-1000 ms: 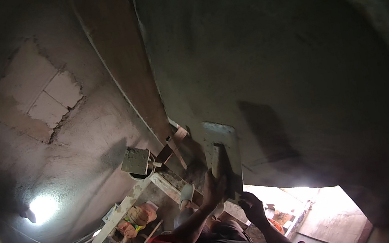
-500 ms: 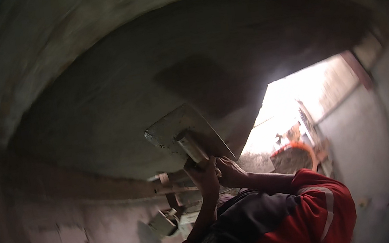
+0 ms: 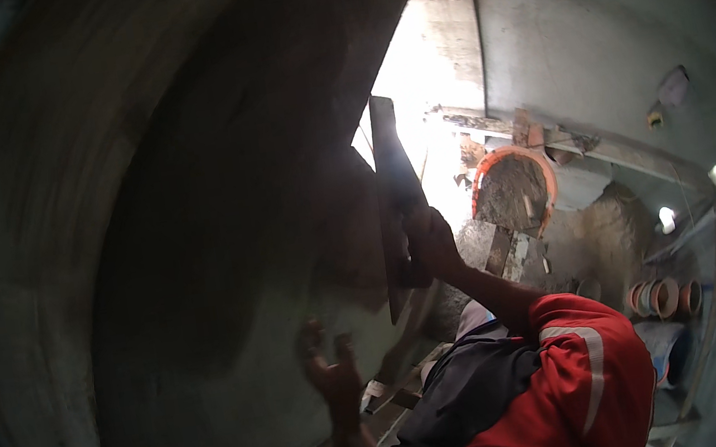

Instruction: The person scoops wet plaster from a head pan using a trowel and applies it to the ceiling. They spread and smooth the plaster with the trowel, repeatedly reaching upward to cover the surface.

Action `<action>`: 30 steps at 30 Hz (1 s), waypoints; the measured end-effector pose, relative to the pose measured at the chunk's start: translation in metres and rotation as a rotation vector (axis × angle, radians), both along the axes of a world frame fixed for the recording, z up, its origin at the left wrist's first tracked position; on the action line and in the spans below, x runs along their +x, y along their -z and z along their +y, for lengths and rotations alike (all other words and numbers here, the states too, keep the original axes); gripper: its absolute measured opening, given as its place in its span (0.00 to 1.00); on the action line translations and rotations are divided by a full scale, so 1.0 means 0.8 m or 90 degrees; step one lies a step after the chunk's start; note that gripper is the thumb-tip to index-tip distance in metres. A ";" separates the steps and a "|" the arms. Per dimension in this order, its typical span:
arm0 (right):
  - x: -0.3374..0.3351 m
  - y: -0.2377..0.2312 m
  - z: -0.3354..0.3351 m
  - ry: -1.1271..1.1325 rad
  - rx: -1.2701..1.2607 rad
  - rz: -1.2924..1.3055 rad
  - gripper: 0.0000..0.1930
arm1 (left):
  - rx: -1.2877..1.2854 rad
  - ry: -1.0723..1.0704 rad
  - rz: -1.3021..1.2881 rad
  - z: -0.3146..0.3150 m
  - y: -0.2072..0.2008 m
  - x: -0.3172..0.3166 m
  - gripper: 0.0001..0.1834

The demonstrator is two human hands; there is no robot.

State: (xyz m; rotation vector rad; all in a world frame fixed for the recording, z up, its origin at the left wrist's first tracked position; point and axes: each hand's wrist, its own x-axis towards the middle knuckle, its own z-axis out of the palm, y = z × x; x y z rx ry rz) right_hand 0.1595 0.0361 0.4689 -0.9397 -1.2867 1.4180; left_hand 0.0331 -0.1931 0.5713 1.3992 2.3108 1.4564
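Observation:
My right hand [image 3: 432, 239] is wrapped around the handle of a plastering trowel [image 3: 387, 151]. The trowel's broad blade is seen nearly edge-on, running upright beside the dark plastered surface [image 3: 217, 197]. Whether the blade touches that surface, I cannot tell. Lower and to the left, my left hand [image 3: 333, 369] is empty with its fingers apart, near the paler part of the same surface. Shadow hides much of the trowel's handle.
An orange-rimmed tub [image 3: 551, 173] of grey mortar stands beyond my right arm, with boards [image 3: 499, 249] next to it. Several round buckets [image 3: 657, 298] lie farther right. Bright light enters through an opening beside the dark surface's edge.
My left hand has let go of the trowel and dropped away. My right hand has swung the trowel right and turned it edge-on. The view has rotated, showing more of the tub side.

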 end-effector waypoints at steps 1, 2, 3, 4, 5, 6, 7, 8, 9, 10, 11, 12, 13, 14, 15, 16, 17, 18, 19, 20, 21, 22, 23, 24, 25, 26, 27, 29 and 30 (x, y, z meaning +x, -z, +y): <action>0.007 -0.038 0.002 0.021 -0.119 0.091 0.11 | -0.018 0.002 0.115 -0.010 -0.020 -0.020 0.30; 0.015 -0.016 0.025 0.050 -0.060 0.082 0.11 | -0.005 -0.016 0.227 0.002 -0.056 -0.026 0.28; 0.021 0.026 0.054 0.077 -0.001 0.073 0.11 | 0.011 -0.036 0.339 0.017 -0.098 -0.029 0.27; 0.027 0.023 0.064 0.088 0.102 -0.043 0.12 | 0.012 -0.042 0.437 0.017 -0.127 -0.044 0.26; 0.033 0.017 0.073 0.113 0.205 -0.155 0.14 | 0.016 -0.051 0.537 0.018 -0.156 -0.060 0.26; 0.035 0.006 0.080 0.117 0.209 -0.226 0.14 | 0.014 -0.073 0.646 0.026 -0.190 -0.070 0.25; 0.036 -0.001 0.091 0.121 0.214 -0.297 0.15 | 0.014 -0.096 0.757 0.038 -0.225 -0.074 0.24; 0.036 -0.009 0.109 0.107 0.213 -0.321 0.15 | 0.011 -0.128 0.823 0.054 -0.256 -0.072 0.23; 0.036 -0.017 0.126 0.092 0.212 -0.343 0.16 | 0.006 -0.162 0.890 0.072 -0.283 -0.071 0.23; 0.034 -0.026 0.146 0.054 0.203 -0.316 0.15 | 0.036 -0.214 0.941 0.090 -0.301 -0.078 0.23; 0.029 -0.028 0.171 0.047 0.168 -0.258 0.14 | 0.070 -0.263 0.989 0.113 -0.315 -0.087 0.24; 0.022 -0.028 0.195 0.039 0.131 -0.200 0.14 | 0.080 -0.255 1.031 0.140 -0.336 -0.087 0.24; 0.007 -0.020 0.228 0.061 0.070 -0.109 0.13 | 0.096 -0.246 1.071 0.174 -0.359 -0.085 0.25; -0.007 -0.005 0.266 0.084 0.009 -0.016 0.12 | 0.112 -0.235 1.114 0.202 -0.378 -0.087 0.25; -0.019 0.020 0.313 0.093 0.032 0.048 0.12 | 0.128 -0.234 1.133 0.228 -0.392 -0.095 0.25; -0.032 0.044 0.361 0.097 0.055 0.113 0.13 | 0.141 -0.229 1.157 0.252 -0.410 -0.105 0.26; -0.061 0.041 0.374 0.079 0.079 0.057 0.15 | 0.108 -0.236 1.208 0.255 -0.441 -0.098 0.26; -0.072 0.040 0.403 0.097 0.108 0.014 0.16 | 0.089 -0.300 1.191 0.269 -0.448 -0.106 0.26; -0.082 0.038 0.431 0.114 0.135 -0.030 0.17 | 0.070 -0.363 1.175 0.276 -0.451 -0.113 0.26; -0.094 0.039 0.453 0.134 0.144 -0.045 0.18 | 0.050 -0.427 1.159 0.276 -0.455 -0.121 0.27; -0.090 0.045 0.488 0.177 0.163 -0.079 0.19 | 0.038 -0.531 1.128 0.283 -0.435 -0.160 0.30; -0.094 0.048 0.513 0.173 0.119 -0.050 0.20 | 0.019 -0.543 1.124 0.289 -0.433 -0.158 0.31; -0.099 0.048 0.535 0.167 0.075 -0.020 0.20 | -0.002 -0.557 1.122 0.294 -0.432 -0.152 0.32; -0.100 0.051 0.559 0.162 0.034 0.006 0.20 | -0.021 -0.571 1.114 0.306 -0.428 -0.148 0.34; -0.099 0.054 0.581 0.183 0.044 0.030 0.21 | 0.025 -0.550 1.132 0.323 -0.422 -0.144 0.35; -0.100 0.057 0.600 0.199 0.053 0.056 0.21 | 0.023 -0.553 1.130 0.328 -0.424 -0.146 0.35; -0.102 0.058 0.617 0.214 0.065 0.083 0.21 | 0.024 -0.559 1.126 0.323 -0.426 -0.150 0.35; -0.105 0.040 0.634 0.170 0.002 0.088 0.21 | -0.013 -0.582 1.143 0.307 -0.433 -0.150 0.36; -0.104 0.014 0.628 0.053 -0.069 0.075 0.21 | -0.056 -0.603 1.163 0.290 -0.440 -0.143 0.36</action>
